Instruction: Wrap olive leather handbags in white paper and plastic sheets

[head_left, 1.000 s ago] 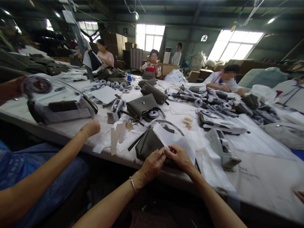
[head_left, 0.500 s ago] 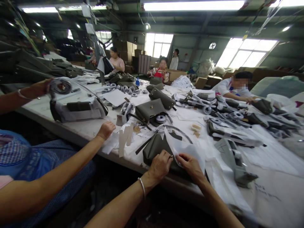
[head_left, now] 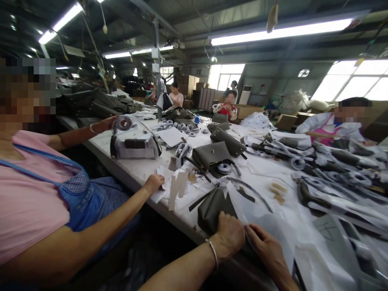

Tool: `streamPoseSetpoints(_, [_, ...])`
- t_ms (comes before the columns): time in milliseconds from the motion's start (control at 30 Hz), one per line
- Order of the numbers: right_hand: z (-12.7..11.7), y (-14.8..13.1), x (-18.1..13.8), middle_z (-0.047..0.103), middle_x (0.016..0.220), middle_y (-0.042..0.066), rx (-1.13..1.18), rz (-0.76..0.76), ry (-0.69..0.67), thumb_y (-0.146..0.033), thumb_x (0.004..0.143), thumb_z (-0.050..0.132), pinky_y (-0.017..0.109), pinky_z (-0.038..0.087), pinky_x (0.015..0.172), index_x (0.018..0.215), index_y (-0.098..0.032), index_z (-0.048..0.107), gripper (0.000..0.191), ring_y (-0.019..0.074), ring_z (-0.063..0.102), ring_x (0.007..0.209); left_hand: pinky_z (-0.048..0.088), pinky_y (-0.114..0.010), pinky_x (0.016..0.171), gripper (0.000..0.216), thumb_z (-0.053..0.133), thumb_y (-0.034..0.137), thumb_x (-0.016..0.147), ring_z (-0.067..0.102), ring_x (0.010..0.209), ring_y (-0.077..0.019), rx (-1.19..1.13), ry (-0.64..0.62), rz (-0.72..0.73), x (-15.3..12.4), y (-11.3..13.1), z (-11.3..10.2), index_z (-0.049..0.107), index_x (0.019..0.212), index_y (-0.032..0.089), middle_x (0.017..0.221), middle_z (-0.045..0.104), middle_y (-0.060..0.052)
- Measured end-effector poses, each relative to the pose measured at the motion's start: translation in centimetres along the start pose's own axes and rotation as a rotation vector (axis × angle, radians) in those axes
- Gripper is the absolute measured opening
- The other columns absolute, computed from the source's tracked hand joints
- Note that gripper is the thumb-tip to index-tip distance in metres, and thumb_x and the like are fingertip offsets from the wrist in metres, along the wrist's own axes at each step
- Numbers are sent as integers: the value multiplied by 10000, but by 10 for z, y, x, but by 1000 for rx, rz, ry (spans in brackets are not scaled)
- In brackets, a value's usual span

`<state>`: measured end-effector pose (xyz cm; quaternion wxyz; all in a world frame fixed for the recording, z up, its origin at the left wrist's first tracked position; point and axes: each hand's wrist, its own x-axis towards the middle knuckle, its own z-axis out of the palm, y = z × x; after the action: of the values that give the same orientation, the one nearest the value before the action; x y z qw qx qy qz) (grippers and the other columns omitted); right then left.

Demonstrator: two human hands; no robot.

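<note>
A dark olive handbag (head_left: 209, 208) lies at the table's near edge, with white tissue paper (head_left: 257, 206) over its right part. My left hand (head_left: 230, 234), a bracelet at its wrist, is closed against the bag's front; what its fingers grip is hidden. Close beside it, my right hand (head_left: 268, 246) pinches the bag's edge between thumb and fingers, under the tissue. The bag's curved strap (head_left: 257, 194) arches behind it, and a thin dark strip (head_left: 203, 198) sticks out to the left.
At left, a co-worker's hand (head_left: 154, 184) touches paper slips; the other holds a wrapped strap coil (head_left: 123, 122) above a paper-wrapped bag (head_left: 136, 147). More olive bags (head_left: 212, 155) lie ahead. Wrapped bags (head_left: 327, 198) and a grey tape dispenser (head_left: 342, 238) are at right.
The view has swung left, showing more of the neighbouring co-worker. My left hand has turned into a tighter fist, hiding the small gold-coloured piece seen at its fingertips before. Both hands remain at the bag.
</note>
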<state>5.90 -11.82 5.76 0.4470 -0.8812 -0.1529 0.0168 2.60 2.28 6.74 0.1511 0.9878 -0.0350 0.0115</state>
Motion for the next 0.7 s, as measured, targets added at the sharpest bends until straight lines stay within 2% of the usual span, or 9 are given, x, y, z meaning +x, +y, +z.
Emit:
streamPoseSetpoints(67, [0, 0, 0, 766, 880, 36, 15, -13, -3, -674, 727, 578, 322, 556, 782, 858, -248, 775, 488, 296, 704, 889, 411, -516, 966, 234, 504, 219, 897, 659, 933, -293, 3, -37, -8, 0, 1, -3, 704, 906, 99, 916, 713, -142])
streamPoseSetpoints(133, [-1, 0, -2, 762, 867, 43, 55, -21, -2, -669, 747, 571, 322, 557, 768, 880, -239, 774, 494, 283, 702, 860, 429, -495, 939, 222, 498, 208, 899, 655, 914, -279, 7, -16, 7, -4, 0, -3, 698, 904, 110, 907, 709, -135])
streamPoseSetpoints(233, [0, 1, -4, 753, 861, 58, 124, -28, 13, -642, 790, 544, 332, 557, 751, 939, -221, 765, 498, 263, 693, 824, 451, -468, 898, 203, 495, 211, 912, 621, 931, -269, 31, 111, 89, -18, -9, -1, 663, 973, 115, 960, 681, -128])
streamPoseSetpoints(333, [3, 5, -5, 739, 974, 76, 133, -133, 40, -561, 830, 544, 353, 541, 839, 964, -221, 755, 422, 256, 676, 918, 472, -423, 852, 207, 513, 300, 944, 576, 951, -255, 19, 236, 192, -36, -23, 3, 613, 1055, 156, 1015, 640, -86])
streamPoseSetpoints(400, [6, 8, -6, 724, 1051, 80, 92, -210, 45, -502, 856, 538, 382, 517, 918, 984, -235, 751, 364, 255, 661, 994, 477, -392, 835, 194, 548, 346, 940, 554, 960, -244, 4, 264, 265, -46, -31, 6, 597, 1043, 189, 1025, 620, -54])
streamPoseSetpoints(500, [12, 14, -8, 709, 1137, 73, -35, -303, 21, -430, 886, 525, 450, 478, 998, 1049, -266, 738, 314, 265, 635, 1099, 469, -369, 878, 154, 596, 311, 920, 538, 1003, -232, -14, 296, 363, -54, -39, 11, 586, 1017, 192, 1060, 609, -38])
streamPoseSetpoints(633, [16, 20, -10, 680, 1219, 80, -138, -448, -35, -353, 906, 515, 482, 462, 1027, 1174, -257, 691, 335, 268, 600, 1184, 457, -359, 939, 144, 610, 263, 912, 544, 1039, -220, -51, 321, 420, -54, -43, 16, 585, 1023, 175, 1076, 616, -49])
streamPoseSetpoints(700, [15, 18, -10, 676, 1226, 83, -131, -435, -51, -359, 907, 514, 481, 468, 1023, 1177, -246, 690, 342, 270, 606, 1176, 466, -348, 939, 128, 616, 247, 907, 555, 1026, -209, -98, 303, 423, -54, -44, 15, 589, 1009, 175, 1060, 626, -46])
